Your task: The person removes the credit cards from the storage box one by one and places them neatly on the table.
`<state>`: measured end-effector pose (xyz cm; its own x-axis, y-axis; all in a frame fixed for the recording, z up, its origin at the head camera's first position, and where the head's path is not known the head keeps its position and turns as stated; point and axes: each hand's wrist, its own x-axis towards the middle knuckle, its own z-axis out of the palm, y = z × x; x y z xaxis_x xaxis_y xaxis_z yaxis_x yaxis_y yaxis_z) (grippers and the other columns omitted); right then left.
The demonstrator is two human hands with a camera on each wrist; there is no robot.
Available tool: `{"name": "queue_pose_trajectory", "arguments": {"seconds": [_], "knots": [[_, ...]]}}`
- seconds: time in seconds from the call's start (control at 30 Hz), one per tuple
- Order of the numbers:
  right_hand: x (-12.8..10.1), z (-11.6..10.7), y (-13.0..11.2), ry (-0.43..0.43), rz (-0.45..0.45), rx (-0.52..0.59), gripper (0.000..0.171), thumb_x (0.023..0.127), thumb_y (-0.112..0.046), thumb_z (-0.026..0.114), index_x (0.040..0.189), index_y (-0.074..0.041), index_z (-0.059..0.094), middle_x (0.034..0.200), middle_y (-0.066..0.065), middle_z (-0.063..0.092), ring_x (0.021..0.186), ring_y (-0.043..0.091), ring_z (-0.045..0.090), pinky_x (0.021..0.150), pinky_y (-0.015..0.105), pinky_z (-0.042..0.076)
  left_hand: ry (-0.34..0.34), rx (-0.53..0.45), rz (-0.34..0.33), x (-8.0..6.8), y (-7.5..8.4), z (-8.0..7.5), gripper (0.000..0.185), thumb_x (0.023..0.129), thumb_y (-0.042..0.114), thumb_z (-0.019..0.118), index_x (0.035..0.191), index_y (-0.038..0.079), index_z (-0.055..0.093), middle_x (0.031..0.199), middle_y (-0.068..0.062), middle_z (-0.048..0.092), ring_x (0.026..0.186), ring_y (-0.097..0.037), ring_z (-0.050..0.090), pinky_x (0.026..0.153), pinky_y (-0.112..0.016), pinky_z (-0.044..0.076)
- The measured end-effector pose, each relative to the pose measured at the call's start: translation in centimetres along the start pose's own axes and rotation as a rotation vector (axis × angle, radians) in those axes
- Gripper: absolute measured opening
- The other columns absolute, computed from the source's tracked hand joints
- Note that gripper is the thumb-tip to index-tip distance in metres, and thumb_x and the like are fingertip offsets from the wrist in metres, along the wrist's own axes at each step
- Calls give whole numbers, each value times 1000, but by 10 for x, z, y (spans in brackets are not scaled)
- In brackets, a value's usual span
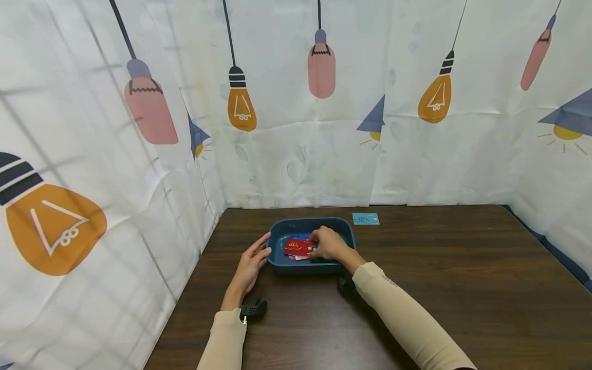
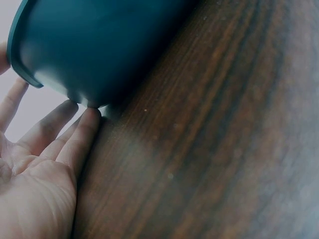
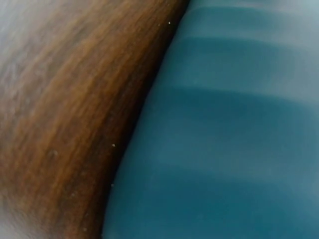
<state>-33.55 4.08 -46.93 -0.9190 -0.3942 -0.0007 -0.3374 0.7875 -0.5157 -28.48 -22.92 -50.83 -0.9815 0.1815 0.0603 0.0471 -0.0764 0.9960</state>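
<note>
My left hand (image 1: 252, 262) rests flat-fingered against the tray (image 1: 282, 232) near the bench's far-left corner; my right hand (image 1: 329, 243) pinches the red card (image 1: 299, 247) inside.

Bare table (image 1: 462, 267) right of tray (image 1: 296, 268) (curtain (image 1: 115, 216) crowds left); blue card (image 1: 365, 219) lies behind.

Left hand (image 1: 252, 262) rests flat against the blue tray's (image 1: 282, 234) left side, right hand (image 1: 329, 243) is inside on a red card (image 1: 299, 247). Another blue card (image 1: 365, 219) lies on the table (image 1: 462, 267) behind.
</note>
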Motion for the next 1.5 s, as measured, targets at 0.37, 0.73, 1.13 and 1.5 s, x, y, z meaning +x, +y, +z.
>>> {"name": "queue_pose_trajectory", "arguments": {"seconds": [0.37,0.73,1.13,1.5], "knots": [[-1,-1,0,44,6,49,47,82,-27,88,121,-8,72,109,8,64,99,22,59,93,44,53,-8,-29,4,1,1,2,54,105,20,58,157,19,44,163,-13,39,149,-28,39,107,-26,48],[-2,-6,-1,82,-30,135,49,86,-16,82,131,-7,65,101,4,70,80,13,62,81,36,56,-12,-23,5,1,1,1,54,106,20,57,157,18,43,163,-12,38,149,-29,38,106,-25,49],[0,-5,2,86,-65,285,54,92,-5,74,143,-4,57,101,5,64,74,14,59,64,26,53,-4,-11,3,0,2,2,54,105,20,58,157,19,43,164,-13,36,151,-29,36,104,-23,49],[1,-6,4,131,-24,455,55,95,-1,69,147,-8,53,112,10,62,92,18,62,83,33,58,-3,-3,-5,-1,2,2,54,106,22,58,157,20,43,165,-11,35,152,-29,34,105,-23,48]]}}
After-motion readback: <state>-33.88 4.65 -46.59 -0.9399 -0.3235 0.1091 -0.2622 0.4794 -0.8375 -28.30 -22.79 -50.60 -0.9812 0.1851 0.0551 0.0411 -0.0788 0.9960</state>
